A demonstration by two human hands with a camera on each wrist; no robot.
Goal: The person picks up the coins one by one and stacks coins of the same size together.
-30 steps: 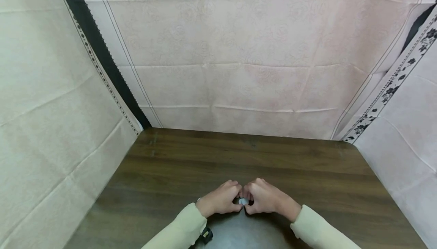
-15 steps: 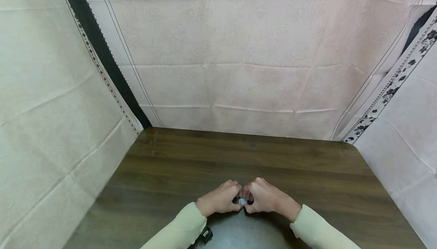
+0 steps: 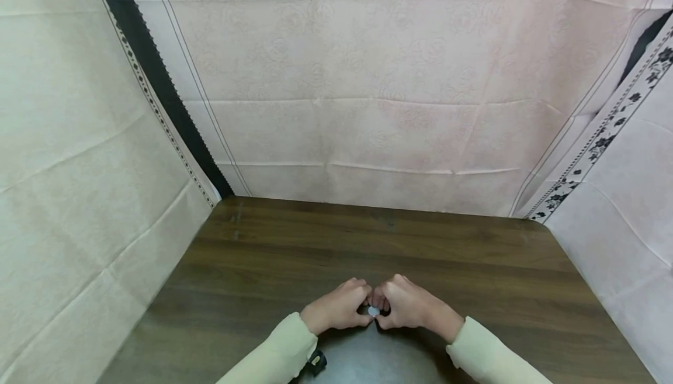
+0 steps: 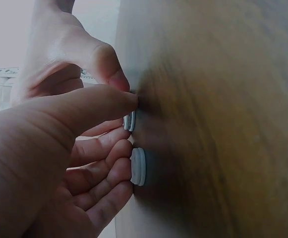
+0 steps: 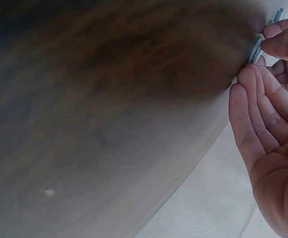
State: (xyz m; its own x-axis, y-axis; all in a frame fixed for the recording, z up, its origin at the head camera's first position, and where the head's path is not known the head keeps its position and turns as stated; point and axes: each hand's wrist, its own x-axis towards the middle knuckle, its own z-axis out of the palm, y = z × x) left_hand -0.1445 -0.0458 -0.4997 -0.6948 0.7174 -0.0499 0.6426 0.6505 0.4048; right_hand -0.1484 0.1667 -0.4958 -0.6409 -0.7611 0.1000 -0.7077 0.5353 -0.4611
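Several small pale blue-white round discs lie on the brown wooden table (image 3: pixel 294 244). One disc (image 3: pixel 373 311) shows between my hands in the head view. The left wrist view shows two thin stacks of discs: a lower stack (image 4: pixel 139 167) against the left fingertips, and a second partly hidden behind the thumb. My left hand (image 3: pixel 339 307) curls its thumb and fingers around the discs from the left. From the right, my right hand (image 3: pixel 407 305) does the same, its thumb tip close to the left one. Fingertips also meet a disc (image 5: pixel 256 50) in the right wrist view. Exact contacts are partly hidden.
Pale cloth (image 3: pixel 399 80) hangs behind the table, with more cloth at the left (image 3: pixel 94 197) and right sides. A black strapped device (image 3: pixel 316 362) sits by the left sleeve. The near table edge is curved in the right wrist view.
One second ago two pale overlapping shapes showed between the hands; now a single round disc shows there. Both hands have kept almost the same place and pose.
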